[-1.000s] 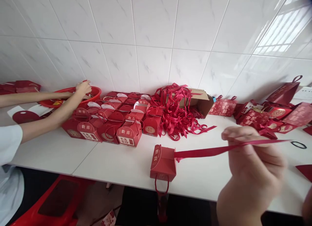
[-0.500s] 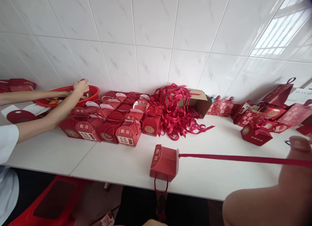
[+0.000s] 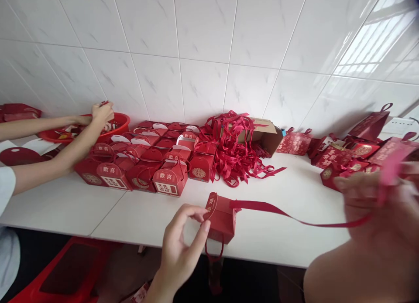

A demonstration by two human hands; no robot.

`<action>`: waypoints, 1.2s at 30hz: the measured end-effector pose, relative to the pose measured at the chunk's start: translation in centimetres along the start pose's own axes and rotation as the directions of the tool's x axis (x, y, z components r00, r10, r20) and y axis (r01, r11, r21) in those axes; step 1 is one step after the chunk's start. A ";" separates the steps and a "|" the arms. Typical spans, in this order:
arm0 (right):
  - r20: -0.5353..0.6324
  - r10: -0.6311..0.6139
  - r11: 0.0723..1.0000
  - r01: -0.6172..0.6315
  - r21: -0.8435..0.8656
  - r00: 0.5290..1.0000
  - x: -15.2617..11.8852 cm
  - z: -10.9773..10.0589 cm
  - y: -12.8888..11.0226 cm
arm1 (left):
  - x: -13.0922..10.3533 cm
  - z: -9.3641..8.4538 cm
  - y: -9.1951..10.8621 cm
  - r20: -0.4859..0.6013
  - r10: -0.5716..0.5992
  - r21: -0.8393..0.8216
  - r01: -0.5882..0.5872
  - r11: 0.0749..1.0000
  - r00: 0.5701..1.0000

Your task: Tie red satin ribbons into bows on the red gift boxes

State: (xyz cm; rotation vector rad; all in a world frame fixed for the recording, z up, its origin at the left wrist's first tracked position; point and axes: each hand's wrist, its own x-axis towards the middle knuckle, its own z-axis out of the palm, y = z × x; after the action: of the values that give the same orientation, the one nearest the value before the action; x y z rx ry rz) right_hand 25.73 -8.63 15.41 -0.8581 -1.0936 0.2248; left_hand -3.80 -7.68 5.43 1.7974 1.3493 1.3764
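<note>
The small red cardboard box (image 3: 223, 222) stood closed, its cord handle (image 3: 215, 252) hanging over the white tabletop's (image 3: 278, 246) front edge. The glossy red ribbon (image 3: 258, 204) was on it but slack, with no bow. The left hand (image 3: 178, 247) had thumb and forefinger parted at the box; the blurred right hand (image 3: 376, 211) gripped the ribbon — 1 wide bare patch lay between box and right hand.
</note>
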 end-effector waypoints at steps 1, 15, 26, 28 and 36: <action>-0.002 0.073 0.996 -0.073 0.048 0.997 -0.1 1.9 0.3 | 0.6 0.5 -0.6 -0.011 0.012 0.020 -0.012 1.000 1.000; 0.872 0.405 0.893 -0.321 -0.314 0.275 -3.8 10.3 8.5 | 0.7 3.1 -4.0 -0.022 -0.039 -0.022 0.038 0.999 0.999; 0.924 0.380 0.855 -0.401 -0.328 0.055 -4.1 11.7 9.3 | 1.0 3.2 -4.0 -0.148 -0.388 -0.413 0.300 0.860 0.910; 0.931 0.366 0.838 -0.442 -0.321 0.017 -4.3 12.2 9.6 | 1.0 3.2 -3.9 -0.147 -0.407 -0.435 0.311 0.845 0.902; 0.928 0.372 0.840 -0.428 -0.333 0.008 -4.2 13.1 10.1 | 0.7 3.2 -3.3 -0.145 -0.427 -0.460 0.321 0.828 0.893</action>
State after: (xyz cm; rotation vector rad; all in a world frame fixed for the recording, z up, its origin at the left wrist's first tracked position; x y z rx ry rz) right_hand 15.05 2.32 7.85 -0.9486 -2.0601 1.5504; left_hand -2.21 -5.19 1.81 1.0339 1.3054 1.5492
